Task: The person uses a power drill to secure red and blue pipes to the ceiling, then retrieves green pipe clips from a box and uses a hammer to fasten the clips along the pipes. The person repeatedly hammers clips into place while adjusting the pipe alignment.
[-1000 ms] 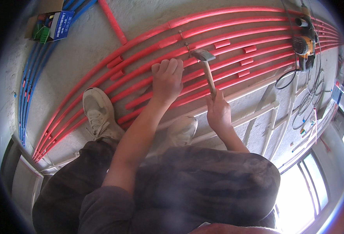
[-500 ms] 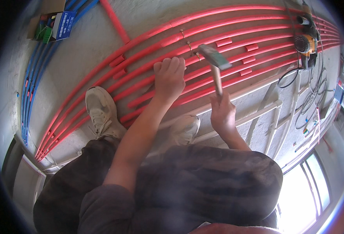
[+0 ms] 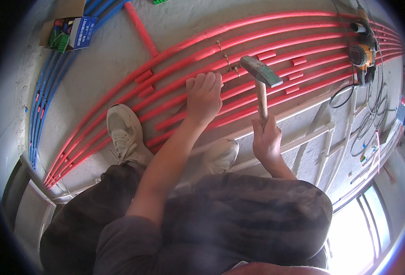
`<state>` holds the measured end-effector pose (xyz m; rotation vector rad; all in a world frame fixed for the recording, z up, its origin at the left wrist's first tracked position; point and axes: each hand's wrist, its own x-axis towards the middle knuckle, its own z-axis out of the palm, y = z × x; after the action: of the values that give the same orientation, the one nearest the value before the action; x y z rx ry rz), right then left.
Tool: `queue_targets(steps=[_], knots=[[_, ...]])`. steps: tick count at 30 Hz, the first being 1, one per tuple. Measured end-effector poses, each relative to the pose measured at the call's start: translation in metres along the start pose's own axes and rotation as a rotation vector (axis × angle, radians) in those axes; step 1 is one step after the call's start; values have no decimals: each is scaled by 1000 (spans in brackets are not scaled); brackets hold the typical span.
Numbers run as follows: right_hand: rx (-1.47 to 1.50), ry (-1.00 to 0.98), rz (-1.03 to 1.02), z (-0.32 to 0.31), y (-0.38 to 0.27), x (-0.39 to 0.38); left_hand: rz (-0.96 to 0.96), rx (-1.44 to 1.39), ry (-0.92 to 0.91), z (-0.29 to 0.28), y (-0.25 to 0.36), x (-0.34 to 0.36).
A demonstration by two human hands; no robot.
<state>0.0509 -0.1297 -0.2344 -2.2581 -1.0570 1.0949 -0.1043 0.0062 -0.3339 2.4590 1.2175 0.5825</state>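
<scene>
My right hand (image 3: 267, 140) is wrapped round the wooden handle of a hammer (image 3: 263, 73), whose worn greenish steel head is raised over the red pipes (image 3: 253, 48). Close to the left of it, my left hand (image 3: 204, 97) is closed with its knuckles up, above the pipes. Whatever its fingers grip is hidden beneath them. Just past that hand, a row of small brass-coloured fasteners (image 3: 227, 59) stands between the pipes. Short loose pieces of red pipe (image 3: 299, 61) lie across the run.
At the far right lies an orange and black power drill (image 3: 360, 56) with a looping cable (image 3: 370, 123). White pipes (image 3: 310, 135) run along the floor nearby. Blue pipes (image 3: 42, 105) and an open blue box (image 3: 82, 34) are at the left. My shoes (image 3: 125, 130) stand by the pipes.
The hammer head has tilted and shifted slightly right relative to my left hand. The whole view has moved a little; my left hand stays closed at the same spot on the pipes.
</scene>
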Motion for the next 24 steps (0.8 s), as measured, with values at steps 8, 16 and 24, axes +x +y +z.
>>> queue_targets(steps=[8, 16, 24], knots=[[61, 172, -62, 3, 22, 3, 5, 9, -18, 2, 4, 5], [-109, 522, -123, -38, 57, 73, 193, 199, -458, -29, 10, 47], [-333, 533, -200, -44, 75, 89, 502, 382, -1168, -179, -42, 136]])
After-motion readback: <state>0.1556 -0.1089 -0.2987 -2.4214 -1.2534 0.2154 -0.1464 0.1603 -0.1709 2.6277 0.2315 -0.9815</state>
